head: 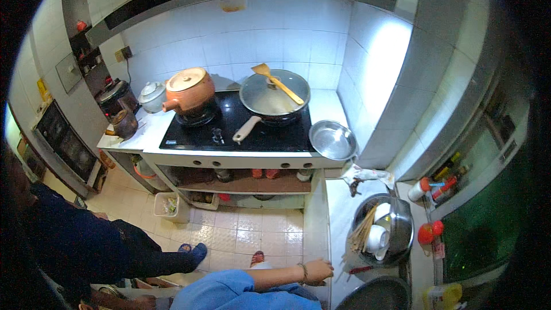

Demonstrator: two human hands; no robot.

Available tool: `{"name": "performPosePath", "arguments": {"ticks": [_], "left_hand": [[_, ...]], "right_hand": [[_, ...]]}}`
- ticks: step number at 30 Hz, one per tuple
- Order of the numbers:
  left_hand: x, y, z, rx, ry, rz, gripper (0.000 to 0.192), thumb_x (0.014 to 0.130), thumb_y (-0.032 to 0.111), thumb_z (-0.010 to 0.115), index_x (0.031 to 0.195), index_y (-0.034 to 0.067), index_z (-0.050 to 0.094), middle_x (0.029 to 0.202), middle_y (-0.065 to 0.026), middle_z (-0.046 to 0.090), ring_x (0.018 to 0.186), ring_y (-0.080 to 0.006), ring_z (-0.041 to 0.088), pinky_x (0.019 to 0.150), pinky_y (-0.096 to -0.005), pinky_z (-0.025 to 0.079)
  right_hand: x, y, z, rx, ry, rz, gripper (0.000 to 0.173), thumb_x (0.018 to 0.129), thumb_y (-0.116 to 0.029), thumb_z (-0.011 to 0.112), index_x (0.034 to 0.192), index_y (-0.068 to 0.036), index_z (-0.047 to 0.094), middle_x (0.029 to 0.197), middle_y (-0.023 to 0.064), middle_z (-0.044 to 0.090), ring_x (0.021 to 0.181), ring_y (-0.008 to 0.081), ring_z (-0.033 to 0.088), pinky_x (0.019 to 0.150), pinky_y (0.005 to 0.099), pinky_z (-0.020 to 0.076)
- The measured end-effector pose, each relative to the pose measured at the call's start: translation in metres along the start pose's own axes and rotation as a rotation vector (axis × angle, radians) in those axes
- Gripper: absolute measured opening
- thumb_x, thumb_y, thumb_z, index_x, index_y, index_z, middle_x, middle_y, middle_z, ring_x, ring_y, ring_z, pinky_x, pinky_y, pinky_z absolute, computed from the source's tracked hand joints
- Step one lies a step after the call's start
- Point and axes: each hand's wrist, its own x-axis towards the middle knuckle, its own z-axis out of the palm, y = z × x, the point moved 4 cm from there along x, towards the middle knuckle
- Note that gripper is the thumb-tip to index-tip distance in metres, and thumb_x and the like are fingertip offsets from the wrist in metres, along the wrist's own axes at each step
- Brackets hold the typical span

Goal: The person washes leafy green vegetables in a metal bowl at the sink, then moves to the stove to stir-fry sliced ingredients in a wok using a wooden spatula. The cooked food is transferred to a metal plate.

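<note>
What appears to be my left hand [319, 271], with a bracelet at the wrist, reaches rightward to the edge of the white counter [338, 211]. Its fingers look partly curled, and I cannot tell whether they touch the counter. Nothing can be made out in them. My right hand is out of view. Nearest the hand on the counter are a dark red-handled utensil [360, 269] and a dark round pan or lid [379, 295], cut off by the frame. Beyond them stands a metal basin [407, 241] holding white bowls [377, 238] and wooden chopsticks [363, 230].
A black cooktop [193, 137] carries a clay pot [189, 88] and a glass-lidded pan [280, 94] with a wooden spatula [282, 86] across the lid. A metal bowl [332, 140] sits beside it. A person in dark clothes [94, 241] stands left, near a waste bin [171, 206].
</note>
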Motion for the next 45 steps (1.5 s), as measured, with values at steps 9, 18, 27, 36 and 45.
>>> {"name": "performPosePath", "arguments": {"ticks": [9,18,27,36,45], "left_hand": [[-0.080,-0.058,-0.025,-2.238,0.711,-0.273,0.036,0.090,0.023,0.060,0.121,0.005,0.054,0.107,-0.0018,0.061,0.095,-0.0086,0.059,0.082,-0.0215,0.048],[-0.148,-0.195,0.004,-1.229,1.369,-0.637,0.027,0.090,0.021,0.056,0.102,-0.002,0.064,0.098,-0.0057,0.065,0.091,-0.0102,0.058,0.083,-0.0256,0.044],[-0.360,-0.174,0.053,-1.013,1.145,-0.936,0.044,0.091,0.036,0.053,0.124,0.008,0.055,0.117,-0.0119,0.061,0.104,-0.0195,0.058,0.092,-0.0325,0.044],[-0.339,-0.017,0.297,-1.420,0.460,-2.134,0.046,0.086,0.042,0.051,0.112,0.006,0.062,0.108,-0.0147,0.064,0.099,-0.0301,0.061,0.086,-0.0396,0.047],[-0.297,-0.065,0.283,-1.445,0.881,-2.117,0.047,0.084,0.043,0.048,0.110,0.007,0.063,0.108,-0.0160,0.064,0.099,-0.0331,0.060,0.084,-0.0423,0.048]], "right_hand": [[-0.065,-0.287,0.258,0.760,-0.745,-0.287,0.034,0.096,-0.033,0.042,0.105,-0.003,0.055,0.088,0.0099,0.062,0.075,0.0206,0.061,0.073,0.0358,0.0517],[-0.056,-0.406,0.464,0.937,-1.833,-0.181,0.032,0.095,-0.031,0.046,0.102,-0.002,0.059,0.095,0.0111,0.063,0.087,0.0215,0.061,0.075,0.0322,0.0502],[-0.023,-0.439,0.523,-0.099,-1.700,-0.138,0.034,0.091,-0.033,0.053,0.118,-0.013,0.057,0.113,0.0086,0.060,0.101,0.0275,0.058,0.077,0.0360,0.0498],[0.096,-0.447,0.595,-0.841,-1.257,-0.931,0.039,0.084,-0.034,0.062,0.112,-0.007,0.062,0.103,0.0162,0.064,0.094,0.0237,0.061,0.082,0.0340,0.0482],[0.112,-0.437,0.624,-0.965,-1.320,-0.936,0.031,0.083,-0.032,0.059,0.104,-0.010,0.065,0.088,0.0143,0.068,0.083,0.0283,0.065,0.074,0.0386,0.0509]]}}
